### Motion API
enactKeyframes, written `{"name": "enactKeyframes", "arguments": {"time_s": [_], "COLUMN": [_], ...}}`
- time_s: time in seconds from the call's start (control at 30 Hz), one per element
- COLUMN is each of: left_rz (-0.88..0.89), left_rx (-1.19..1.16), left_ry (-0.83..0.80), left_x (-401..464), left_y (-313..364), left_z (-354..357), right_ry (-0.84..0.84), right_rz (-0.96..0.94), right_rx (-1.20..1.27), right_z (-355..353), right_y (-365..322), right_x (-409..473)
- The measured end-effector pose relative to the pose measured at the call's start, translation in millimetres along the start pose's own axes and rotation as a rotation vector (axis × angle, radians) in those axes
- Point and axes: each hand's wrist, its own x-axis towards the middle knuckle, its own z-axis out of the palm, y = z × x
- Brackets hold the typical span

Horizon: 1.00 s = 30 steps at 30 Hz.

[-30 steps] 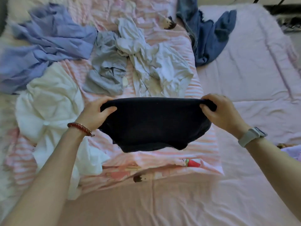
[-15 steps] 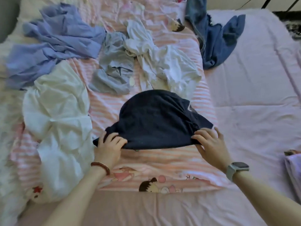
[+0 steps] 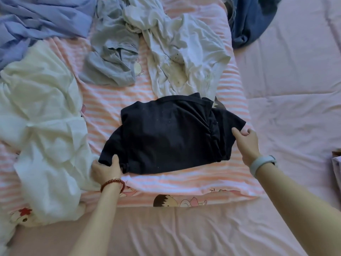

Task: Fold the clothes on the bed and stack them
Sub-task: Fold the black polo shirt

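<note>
While the dark navy cotton T-shirt [image 3: 169, 132] is lying spread on the pink-and-white striped cartoon blanket [image 3: 184, 183], both hands are working its sleeves. Left hand [image 3: 106, 169] is gripping the near-left sleeve end, thumb over the fabric, fingers under. Right hand [image 3: 245, 143] is pinching the right sleeve edge between thumb and fingers. So both grips are clenched on the same shirt, neither released.

Progress, judging from the layout: early. The shirt is flat but not yet folded, with bunching along its right side just inside the right grip. No finished stack is showing. A bit of pale lilac fabric [image 3: 336, 167] is sitting well right of the right grip at the frame edge; I cannot tell whether it is folded.

Still loose: crumpled white garment [image 3: 42, 117] touching the left grip on its outer side, grey-blue top [image 3: 112, 58] and white printed shirt [image 3: 177, 52] beyond both grips, lavender cloth [image 3: 36, 21] far beyond the left grip, denim-blue piece [image 3: 247, 21] beyond the right grip.

Room: the white printed shirt's hem is touching the navy shirt's far edge, so it is tight there. The bare pink bedsheet [image 3: 295, 80] right of the right grip and nearer than both grips is giving open space for folding and stacking.
</note>
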Motion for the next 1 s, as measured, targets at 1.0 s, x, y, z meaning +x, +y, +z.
{"name": "enactKeyframes", "arguments": {"time_s": [1.0], "left_rz": [0.364], "left_rx": [0.344], "left_ry": [-0.126], "left_x": [2], "left_y": [42], "left_z": [-3], "right_ry": [-0.066], "right_rz": [-0.454], "right_rx": [-0.419], "right_z": [41], "right_y": [21], "right_x": [-28]}}
